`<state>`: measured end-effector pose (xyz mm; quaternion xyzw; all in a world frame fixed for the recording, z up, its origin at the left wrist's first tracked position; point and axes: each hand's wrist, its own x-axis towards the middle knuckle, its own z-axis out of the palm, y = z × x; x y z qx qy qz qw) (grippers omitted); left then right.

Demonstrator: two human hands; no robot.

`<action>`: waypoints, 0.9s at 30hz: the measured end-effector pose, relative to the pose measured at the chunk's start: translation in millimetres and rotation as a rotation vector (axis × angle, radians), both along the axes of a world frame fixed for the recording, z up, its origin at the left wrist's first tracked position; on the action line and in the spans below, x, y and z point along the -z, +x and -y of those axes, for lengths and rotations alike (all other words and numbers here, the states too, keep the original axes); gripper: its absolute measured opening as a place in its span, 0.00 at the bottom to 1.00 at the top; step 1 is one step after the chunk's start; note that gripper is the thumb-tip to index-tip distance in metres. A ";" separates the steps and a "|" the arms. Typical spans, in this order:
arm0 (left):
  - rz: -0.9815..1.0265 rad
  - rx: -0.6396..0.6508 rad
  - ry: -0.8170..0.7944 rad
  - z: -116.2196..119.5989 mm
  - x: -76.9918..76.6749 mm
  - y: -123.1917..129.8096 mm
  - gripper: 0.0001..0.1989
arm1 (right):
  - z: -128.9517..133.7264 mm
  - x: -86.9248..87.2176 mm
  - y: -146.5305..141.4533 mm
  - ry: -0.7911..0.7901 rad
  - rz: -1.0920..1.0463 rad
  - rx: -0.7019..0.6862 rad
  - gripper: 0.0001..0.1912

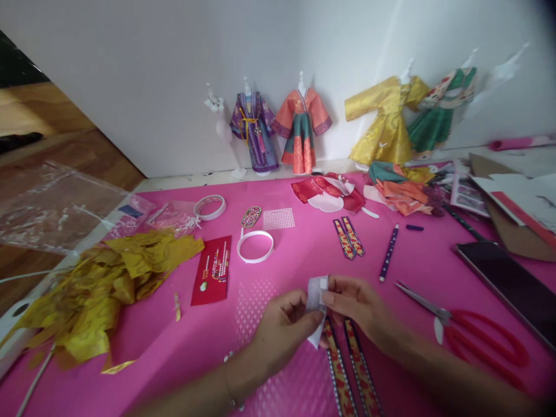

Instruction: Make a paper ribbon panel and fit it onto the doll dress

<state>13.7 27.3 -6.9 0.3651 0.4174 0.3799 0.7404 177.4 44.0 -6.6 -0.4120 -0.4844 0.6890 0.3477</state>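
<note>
My left hand (pixel 280 324) pinches a small white folded piece (pixel 318 289), cloth or paper, between thumb and fingers. On the other side, my right hand (pixel 360 304) grips the upper right edge of the same piece. Below my hands run two yellow-and-red patterned strips (pixel 358 359) with dark, beaded edges. Their upper ends pass behind my fingers, so whether they join the white piece cannot be made out. Two shorter strips (pixel 348 237) of like pattern lie farther back on the pink mat (pixel 299 255).
Red-handled scissors (pixel 447 315) and a phone (pixel 504 284) lie at right, near a purple pencil (pixel 389 252). Yellow fabric (pixel 130 266), a red card (pixel 211 270) and tape rolls (pixel 255 247) are at left. Several dressed doll forms (pixel 303 133) stand along the wall.
</note>
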 end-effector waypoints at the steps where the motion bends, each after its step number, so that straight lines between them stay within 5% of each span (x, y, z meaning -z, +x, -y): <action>1: -0.014 0.004 -0.003 0.2 0.2 -0.4 0.23 | -0.2 -0.2 0.1 -0.014 -0.005 0.003 0.12; 27: -0.031 0.039 0.004 0.5 -0.3 -0.7 0.22 | -3.5 3.2 2.2 0.024 -0.023 0.027 0.22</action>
